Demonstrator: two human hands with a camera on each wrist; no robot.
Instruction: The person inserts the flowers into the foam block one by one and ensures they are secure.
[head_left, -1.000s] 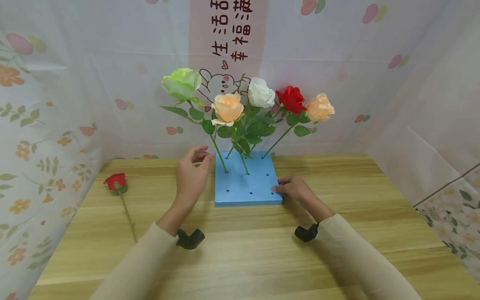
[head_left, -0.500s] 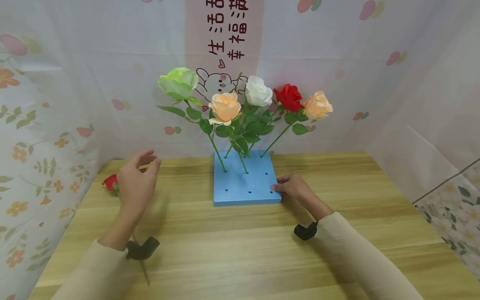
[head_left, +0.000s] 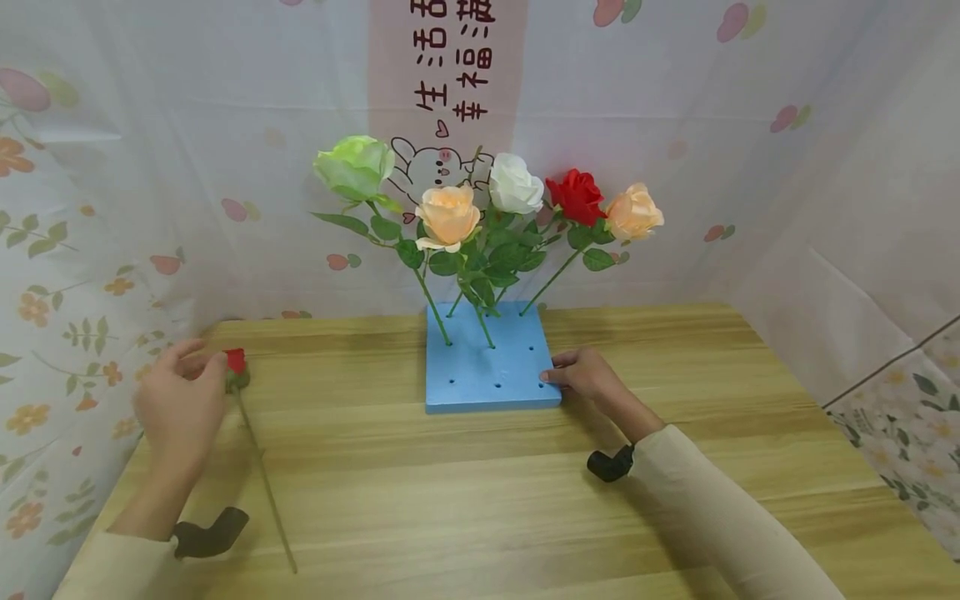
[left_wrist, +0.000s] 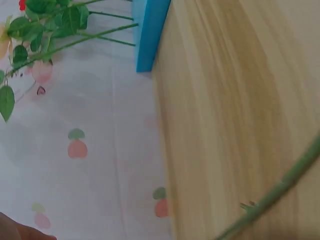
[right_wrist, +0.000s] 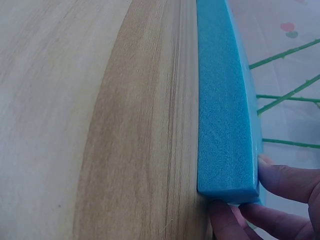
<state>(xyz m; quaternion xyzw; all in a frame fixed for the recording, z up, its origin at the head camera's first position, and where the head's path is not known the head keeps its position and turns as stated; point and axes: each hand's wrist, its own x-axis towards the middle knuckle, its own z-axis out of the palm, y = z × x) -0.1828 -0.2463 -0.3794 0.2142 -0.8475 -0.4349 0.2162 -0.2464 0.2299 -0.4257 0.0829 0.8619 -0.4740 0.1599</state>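
A red rose (head_left: 237, 363) lies on the table at the left, its long stem (head_left: 267, 479) pointing toward the front. My left hand (head_left: 182, 398) is beside the bloom with fingers loosely bent, overlapping its left part in the head view. Part of a stem (left_wrist: 280, 189) crosses the lower right of the left wrist view. My right hand (head_left: 587, 375) holds the right edge of a blue foam board (head_left: 487, 371), thumb (right_wrist: 285, 180) on the top face and fingers against the side.
Several roses stand in the board's holes: a green rose (head_left: 355, 167), a peach rose (head_left: 448, 218), a white rose (head_left: 516, 183), a second red rose (head_left: 576, 197) and another peach rose (head_left: 634, 212). Behind them hangs a printed cloth (head_left: 300, 100).
My left hand has moved left, away from the board, across to the lying red rose. The right hand stays at the board's edge. The standing roses have not moved.
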